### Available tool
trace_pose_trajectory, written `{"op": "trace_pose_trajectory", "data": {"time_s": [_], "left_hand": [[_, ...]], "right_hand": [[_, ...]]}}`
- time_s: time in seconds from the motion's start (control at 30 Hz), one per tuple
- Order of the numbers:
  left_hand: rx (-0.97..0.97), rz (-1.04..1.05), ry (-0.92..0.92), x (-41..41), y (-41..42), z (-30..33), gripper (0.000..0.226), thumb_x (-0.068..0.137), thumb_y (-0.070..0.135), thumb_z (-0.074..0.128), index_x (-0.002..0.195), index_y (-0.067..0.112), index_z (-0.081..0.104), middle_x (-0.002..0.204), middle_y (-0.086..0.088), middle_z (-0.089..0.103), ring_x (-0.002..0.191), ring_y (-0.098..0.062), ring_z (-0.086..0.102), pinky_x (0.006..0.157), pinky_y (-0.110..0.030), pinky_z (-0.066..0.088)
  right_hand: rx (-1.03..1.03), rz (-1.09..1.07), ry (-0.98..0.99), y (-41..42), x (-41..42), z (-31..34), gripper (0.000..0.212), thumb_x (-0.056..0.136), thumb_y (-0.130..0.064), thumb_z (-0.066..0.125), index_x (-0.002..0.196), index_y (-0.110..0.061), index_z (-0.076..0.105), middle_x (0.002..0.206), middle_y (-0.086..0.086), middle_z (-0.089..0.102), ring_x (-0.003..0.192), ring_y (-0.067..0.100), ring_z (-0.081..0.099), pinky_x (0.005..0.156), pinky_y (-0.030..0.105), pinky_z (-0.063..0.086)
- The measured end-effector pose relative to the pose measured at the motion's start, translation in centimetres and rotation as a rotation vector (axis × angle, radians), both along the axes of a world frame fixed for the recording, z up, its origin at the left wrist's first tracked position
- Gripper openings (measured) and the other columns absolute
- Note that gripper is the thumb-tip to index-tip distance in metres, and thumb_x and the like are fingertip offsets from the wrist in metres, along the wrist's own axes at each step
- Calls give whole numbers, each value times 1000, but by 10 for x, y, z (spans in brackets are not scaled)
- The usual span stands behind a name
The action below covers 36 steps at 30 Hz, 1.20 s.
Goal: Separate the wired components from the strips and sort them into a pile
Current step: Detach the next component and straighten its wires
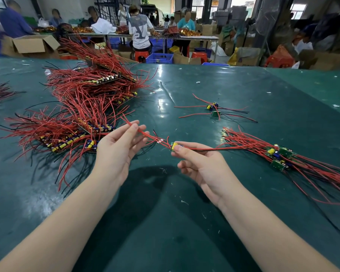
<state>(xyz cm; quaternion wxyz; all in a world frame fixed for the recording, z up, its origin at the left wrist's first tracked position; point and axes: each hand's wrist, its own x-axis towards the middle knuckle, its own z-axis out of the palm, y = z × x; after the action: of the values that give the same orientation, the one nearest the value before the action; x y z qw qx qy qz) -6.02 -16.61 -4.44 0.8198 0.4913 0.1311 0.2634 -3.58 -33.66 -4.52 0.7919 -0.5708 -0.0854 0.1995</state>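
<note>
Fingers (177,148) of the right hand (201,166) pinch a small green board (175,145) with a yellow part; the left hand (119,147) pinches its red wires (145,133). Sorted pile (279,156) lies at three o'clock on the green worktop (243,91), strips (82,107) at ten. Board mostly hidden by the thumb.

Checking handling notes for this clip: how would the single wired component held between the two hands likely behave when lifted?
Probably floppy: its red wires bend between the left hand and the right hand. Likely light, since the right hand pinches the small board with fingertips alone. The trailing leads could snag on the sorted pile.
</note>
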Motion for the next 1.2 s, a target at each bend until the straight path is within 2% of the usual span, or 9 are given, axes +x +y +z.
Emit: {"op": "trace_pose_trajectory", "data": {"time_s": [0.17, 0.33, 0.5, 0.7, 0.87, 0.93, 1.07, 1.2], "left_hand": [[61, 6, 2, 1, 4, 0, 14, 93, -2, 54, 96, 6, 65, 75, -5, 74, 68, -11, 71, 66, -18, 57], [14, 14, -24, 1, 9, 1, 14, 91, -6, 55, 98, 3, 63, 91, -9, 72, 78, -15, 72, 72, -22, 57], [-46, 14, -45, 1, 13, 3, 9, 94, 6, 57, 95, 5, 66, 82, -4, 75, 79, -14, 73, 68, -20, 57], [14, 97, -26, 0, 10, 4, 9, 93, 0, 56, 95, 0, 65, 74, -3, 74, 74, -13, 72, 65, -16, 55], [11, 96, -67, 1, 9, 6, 11, 96, 0, 52, 101, 2, 62, 90, -11, 70, 80, -15, 71, 72, -20, 56], [-24, 67, -88, 0, 11, 7, 12, 97, 2, 50, 101, 3, 62, 88, -8, 72, 83, -15, 72, 75, -21, 57], [-13, 88, -70, -1, 11, 8, 12, 95, 0, 52, 96, 2, 64, 80, -5, 73, 78, -13, 72, 70, -17, 56], [39, 142, -24, 0, 9, 6, 11, 94, -3, 53, 94, 1, 63, 88, -14, 68, 75, -13, 72, 67, -16, 55]], "right_hand": [[8, -1, 22, -1, 2, 0, 5, 81, -9, 74, 81, -13, 77, 80, 8, 74, 52, 10, 60, 51, 16, 48], [-9, -2, 30, -2, 4, 0, 5, 80, -9, 74, 83, -13, 76, 80, 8, 74, 52, 10, 61, 51, 17, 48], [-11, 14, 33, -3, 5, 0, 5, 80, -9, 74, 83, -13, 76, 81, 8, 74, 52, 10, 61, 51, 17, 48], [8, 36, 38, -2, 4, 1, 6, 80, -9, 73, 81, -14, 77, 82, 8, 74, 53, 10, 61, 51, 17, 48], [10, 41, 61, -2, 5, 1, 5, 80, -11, 73, 80, -14, 77, 82, 9, 74, 53, 9, 61, 51, 17, 49], [14, 41, 81, -3, 6, 1, 5, 80, -11, 73, 79, -14, 77, 82, 8, 75, 53, 8, 62, 51, 16, 49], [24, 49, 104, -3, 7, 2, 6, 78, -13, 74, 75, -16, 79, 82, 8, 75, 53, 7, 62, 51, 16, 49], [20, 67, 103, -3, 6, 1, 4, 76, -15, 75, 76, -16, 79, 82, 8, 75, 53, 7, 62, 51, 16, 49]]}}
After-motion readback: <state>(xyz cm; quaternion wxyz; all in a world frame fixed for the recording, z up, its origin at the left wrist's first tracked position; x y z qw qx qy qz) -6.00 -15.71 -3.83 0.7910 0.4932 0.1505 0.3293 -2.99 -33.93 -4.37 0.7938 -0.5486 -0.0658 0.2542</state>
